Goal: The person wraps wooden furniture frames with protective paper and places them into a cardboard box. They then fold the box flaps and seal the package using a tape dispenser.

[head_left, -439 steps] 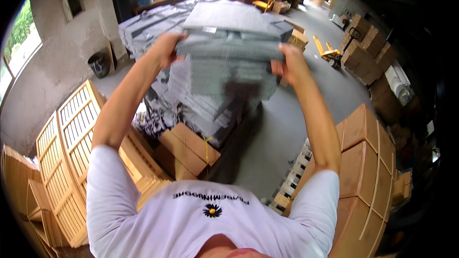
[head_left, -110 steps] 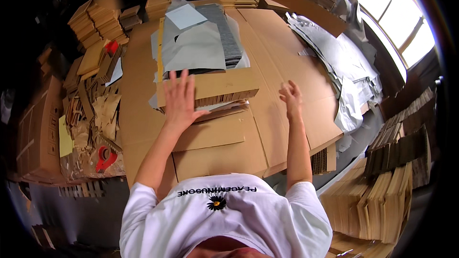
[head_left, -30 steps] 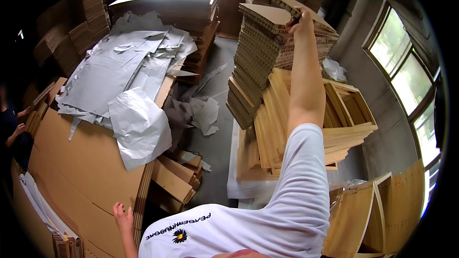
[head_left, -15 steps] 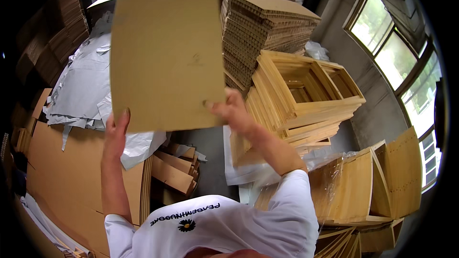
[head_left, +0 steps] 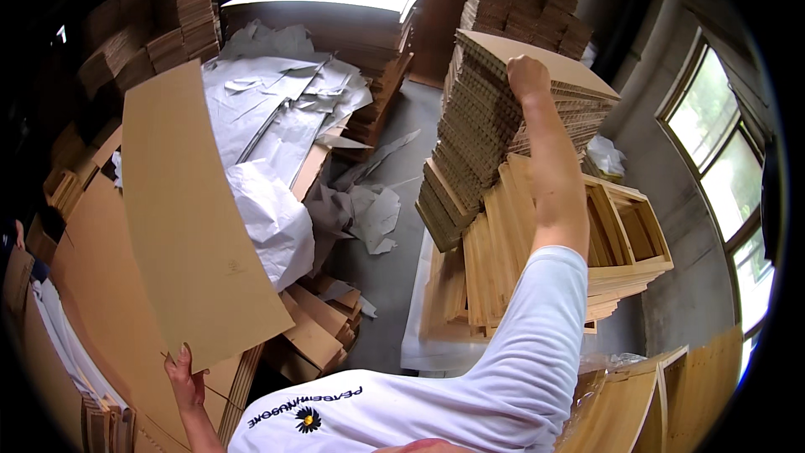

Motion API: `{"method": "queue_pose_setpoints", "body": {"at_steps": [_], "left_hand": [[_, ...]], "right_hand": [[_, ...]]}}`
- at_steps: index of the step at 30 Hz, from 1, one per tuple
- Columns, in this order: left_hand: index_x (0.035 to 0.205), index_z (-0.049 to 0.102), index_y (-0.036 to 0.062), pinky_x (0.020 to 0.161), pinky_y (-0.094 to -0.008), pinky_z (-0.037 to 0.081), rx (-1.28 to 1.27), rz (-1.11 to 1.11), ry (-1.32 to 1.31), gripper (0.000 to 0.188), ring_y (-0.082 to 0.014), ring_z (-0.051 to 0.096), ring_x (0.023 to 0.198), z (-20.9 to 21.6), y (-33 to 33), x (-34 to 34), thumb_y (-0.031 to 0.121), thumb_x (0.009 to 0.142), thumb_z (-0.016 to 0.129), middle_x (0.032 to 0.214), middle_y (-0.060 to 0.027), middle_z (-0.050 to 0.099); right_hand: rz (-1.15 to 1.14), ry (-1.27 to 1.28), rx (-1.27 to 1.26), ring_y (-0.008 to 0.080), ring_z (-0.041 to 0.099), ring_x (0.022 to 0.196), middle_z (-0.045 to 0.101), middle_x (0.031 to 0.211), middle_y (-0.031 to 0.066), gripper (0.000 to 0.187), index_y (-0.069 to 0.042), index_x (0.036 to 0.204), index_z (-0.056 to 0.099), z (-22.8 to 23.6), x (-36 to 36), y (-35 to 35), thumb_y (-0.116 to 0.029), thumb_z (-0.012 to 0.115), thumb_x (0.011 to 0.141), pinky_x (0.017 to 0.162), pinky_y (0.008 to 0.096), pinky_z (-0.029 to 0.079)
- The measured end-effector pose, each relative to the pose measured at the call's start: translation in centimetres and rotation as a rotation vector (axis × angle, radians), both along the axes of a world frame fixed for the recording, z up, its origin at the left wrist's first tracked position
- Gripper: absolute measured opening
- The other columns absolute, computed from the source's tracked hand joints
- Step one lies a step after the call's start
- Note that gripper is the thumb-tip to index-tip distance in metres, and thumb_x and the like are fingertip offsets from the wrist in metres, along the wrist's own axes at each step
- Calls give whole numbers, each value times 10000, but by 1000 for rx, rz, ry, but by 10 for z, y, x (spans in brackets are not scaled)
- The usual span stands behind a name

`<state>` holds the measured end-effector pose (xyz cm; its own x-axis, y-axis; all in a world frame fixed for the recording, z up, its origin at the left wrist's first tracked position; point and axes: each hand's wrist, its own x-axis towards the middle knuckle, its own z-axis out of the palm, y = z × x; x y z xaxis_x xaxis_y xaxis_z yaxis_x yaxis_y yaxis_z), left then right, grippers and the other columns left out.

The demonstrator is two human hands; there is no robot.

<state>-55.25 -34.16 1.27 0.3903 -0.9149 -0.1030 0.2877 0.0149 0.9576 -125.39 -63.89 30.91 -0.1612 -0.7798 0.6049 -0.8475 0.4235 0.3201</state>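
Note:
A large tan flat board (head_left: pixel 189 210) stands tilted on the left, its lower edge in my left hand (head_left: pixel 186 379). The fingers of that hand are closed at the board's bottom corner. My right arm stretches far forward to a tall stack of honeycomb cardboard panels (head_left: pixel 482 122). At the near edge of the stack's top sheet, my right hand (head_left: pixel 528 78) is closed with the fingers curled. Whether it grips that sheet is hidden behind the knuckles.
Wooden frames (head_left: pixel 499 243) are stacked right of the middle, and wooden cabinet parts (head_left: pixel 637 394) stand at the lower right. White wrapping sheets (head_left: pixel 268 210) lie across a pile on the left. Cardboard strips (head_left: pixel 323 323) lie low near the middle. Brown cardboard (head_left: pixel 92 260) lies beneath the held board.
My right hand has let go of the board and moved forward to the honeycomb stack. The board has swung left and lower, held by my left hand alone. The view has shifted.

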Motion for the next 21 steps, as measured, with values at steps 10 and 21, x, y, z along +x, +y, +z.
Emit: {"method": "queue_pose_setpoints", "body": {"at_steps": [10,21], "left_hand": [[1311,472,101,534,-283,532,79,-33,142,418,-136,636,933,-51,-7,7,243,952,633,1174,-43,612],[1258,567,25,916,-359,525,-82,-175,233,354,-212,625,1107,-28,22,-4,148,929,605,1197,-112,635]], "right_hand": [[-28,423,11,270,707,891,682,983,120,123,-77,924,694,62,-8,51,-76,598,847,727,381,591],[454,-708,-237,213,651,780,689,1021,71,370,-89,1203,617,-15,-48,225,-325,606,918,688,347,519]]}}
